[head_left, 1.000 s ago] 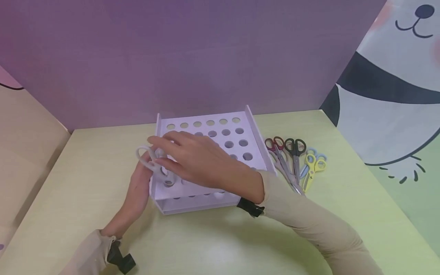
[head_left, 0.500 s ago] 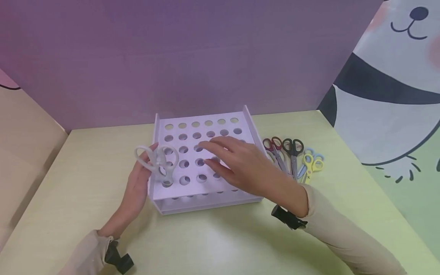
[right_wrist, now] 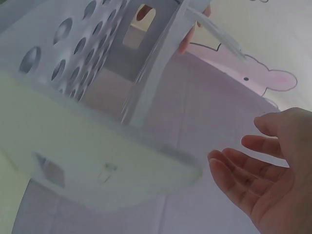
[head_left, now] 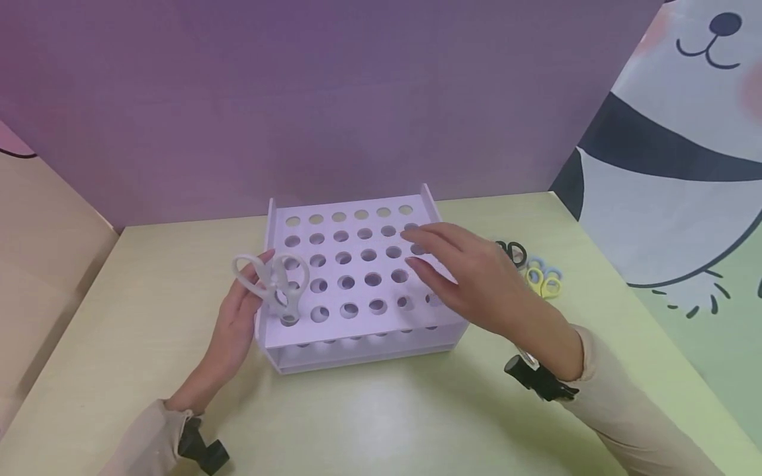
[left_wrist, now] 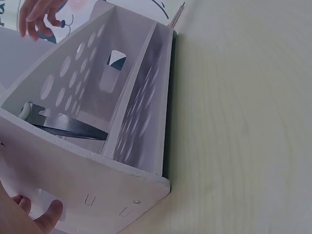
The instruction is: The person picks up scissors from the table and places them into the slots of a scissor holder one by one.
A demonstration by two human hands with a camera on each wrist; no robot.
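Observation:
A pair of white-handled scissors point(head_left: 288, 297) stands in the front-left hole of a white rack point(head_left: 357, 327) with rows of round holes. In the left wrist view its blade point(left_wrist: 73, 127) points down inside the rack. My left hand point(head_left: 235, 311) rests against the outside of the rack's left side panel, its thumb near the slot in that panel point(left_wrist: 97, 185). My right hand point(head_left: 470, 277) hovers over the rack's right side, holding nothing, with thumb and fingers apart. In the right wrist view that hand point(right_wrist: 273, 175) is beside the right panel point(right_wrist: 97, 161).
Right of the rack lie black-handled scissors point(head_left: 516, 254), yellow-handled scissors point(head_left: 550, 288) and blue-handled ones point(head_left: 536, 263), partly hidden by my right hand and arm. A purple wall point(head_left: 357, 99) rises behind the table point(head_left: 167, 284).
My right hand has let go of the white-handled scissors and moved right across the rack. Those scissors now stand on their own in the hole. My left hand stays at the left panel.

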